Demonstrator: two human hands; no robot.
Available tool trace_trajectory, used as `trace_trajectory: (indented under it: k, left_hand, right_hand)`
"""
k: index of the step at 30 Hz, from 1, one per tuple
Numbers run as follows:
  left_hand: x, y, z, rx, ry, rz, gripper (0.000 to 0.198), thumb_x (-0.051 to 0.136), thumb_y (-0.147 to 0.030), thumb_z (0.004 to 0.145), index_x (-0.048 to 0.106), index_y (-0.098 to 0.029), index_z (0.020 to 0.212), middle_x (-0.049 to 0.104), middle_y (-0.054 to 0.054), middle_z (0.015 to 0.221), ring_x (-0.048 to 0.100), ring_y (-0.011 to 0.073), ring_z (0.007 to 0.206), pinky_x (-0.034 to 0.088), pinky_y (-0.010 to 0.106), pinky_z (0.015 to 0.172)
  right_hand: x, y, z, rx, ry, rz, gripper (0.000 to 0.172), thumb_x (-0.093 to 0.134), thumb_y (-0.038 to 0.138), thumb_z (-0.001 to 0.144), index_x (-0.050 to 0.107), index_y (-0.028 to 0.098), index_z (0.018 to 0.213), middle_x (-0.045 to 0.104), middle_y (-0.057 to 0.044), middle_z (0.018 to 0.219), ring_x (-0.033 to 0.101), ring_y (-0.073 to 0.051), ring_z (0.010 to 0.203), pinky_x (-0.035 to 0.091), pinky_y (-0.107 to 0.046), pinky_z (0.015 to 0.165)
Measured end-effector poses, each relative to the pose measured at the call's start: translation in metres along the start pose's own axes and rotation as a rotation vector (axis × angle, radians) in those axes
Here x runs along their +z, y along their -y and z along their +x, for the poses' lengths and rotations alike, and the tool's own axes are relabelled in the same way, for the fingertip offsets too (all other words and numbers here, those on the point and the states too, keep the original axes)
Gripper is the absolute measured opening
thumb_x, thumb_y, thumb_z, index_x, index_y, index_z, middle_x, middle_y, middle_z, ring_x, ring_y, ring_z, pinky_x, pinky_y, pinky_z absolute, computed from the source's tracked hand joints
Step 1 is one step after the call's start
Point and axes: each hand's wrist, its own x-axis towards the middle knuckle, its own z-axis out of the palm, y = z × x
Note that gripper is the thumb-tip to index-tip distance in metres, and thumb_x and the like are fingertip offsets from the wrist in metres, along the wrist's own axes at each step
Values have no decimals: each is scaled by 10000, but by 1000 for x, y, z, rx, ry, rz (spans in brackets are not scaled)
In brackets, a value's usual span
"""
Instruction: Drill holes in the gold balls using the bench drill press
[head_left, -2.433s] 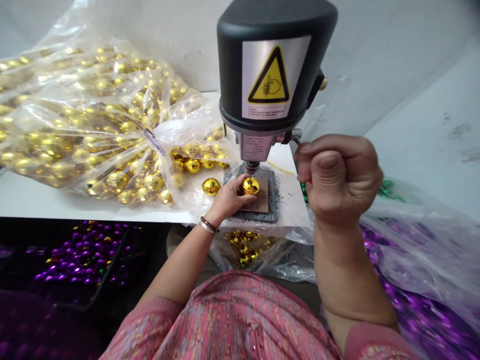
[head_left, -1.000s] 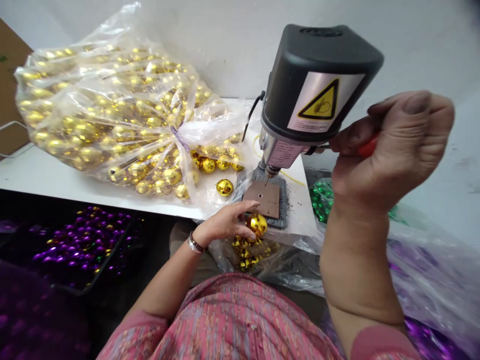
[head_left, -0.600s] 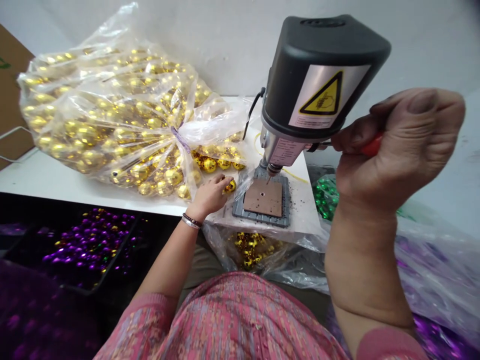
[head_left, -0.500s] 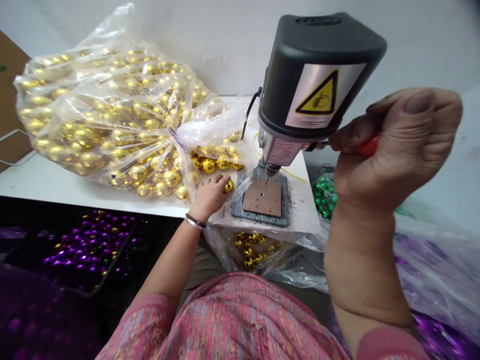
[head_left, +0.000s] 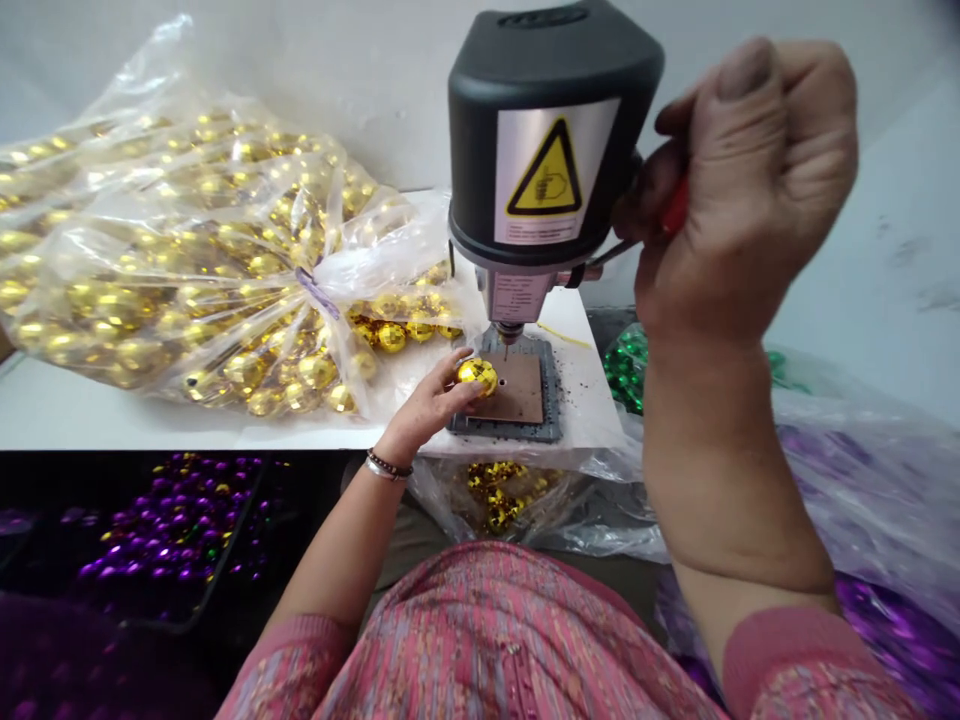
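Head view: the left hand (head_left: 427, 410) has lifted a gold ball (head_left: 478, 375) off the table (head_left: 112, 420) – grip closed on it, just beside the drill plate (head_left: 517, 390). Right hand (head_left: 742, 180) stays clenched on the red lever (head_left: 675, 210), raised – the next ball goes under the bit.

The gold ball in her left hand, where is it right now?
In the head view the gold ball sits in the left hand, at the left edge of the brown plate, just below-left of the drill bit.

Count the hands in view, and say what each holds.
2. The left hand pinches a gold ball beside the drill's brown plate; the right hand grips the red lever handle.
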Motion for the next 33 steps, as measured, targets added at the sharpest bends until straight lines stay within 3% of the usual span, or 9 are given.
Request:
trace_trajectory:
  k: [4,9,16,23,25,29,33]
  left_hand:
    - [9,-3,12,-61,35,-2,549,630,-456,852,594,-170,1320,704,66,1054,662,129,754,544,238,640]
    - [14,-2,22,-65,-51,216,583,658,-449,842,597,-169,1350,690,31,964,579,96,626,474,222,574]
    - [21,4,26,14,-97,380,565,697,-422,835,623,-206,1352,724,29,1014,644,148,800,511,237,708]
    - [35,-7,25,41,-100,564,663,791,-286,782,611,-162,1408,751,61,1063,674,189,942,513,272,879]
    - [36,-8,24,39,-93,580,671,793,-273,785,603,-165,1420,753,65,1089,679,191,962,511,279,901]
    - [35,-2,26,37,-76,544,684,782,-285,799,583,-169,1442,743,81,1182,685,202,1008,512,297,926]
    - [34,8,28,65,-82,511,710,789,-308,785,575,-187,1451,733,82,1234,687,223,1040,521,311,926]
  right_hand:
    - [7,-5,18,132,-10,-59,259,469,169,962,445,190,705,399,105,522,413,0,404,274,-123,371]
    - [8,-12,26,144,-7,-104,254,405,182,965,432,189,712,394,118,499,437,23,431,327,-81,455]
    - [8,-11,25,157,6,-57,266,366,180,963,411,199,702,333,139,442,379,28,393,266,-86,442]
    - [6,-5,22,172,44,-43,230,391,167,926,431,201,702,369,131,478,413,20,402,278,-97,454]
    - [6,-8,20,126,37,1,222,418,159,935,435,196,717,353,133,474,407,13,401,256,-113,447]
    - [3,-12,12,28,12,80,185,526,166,929,482,162,750,464,101,569,431,4,428,290,-161,447]
    - [-7,-3,-4,-40,125,92,126,516,198,965,564,145,861,438,94,589,477,0,481,316,-164,475]
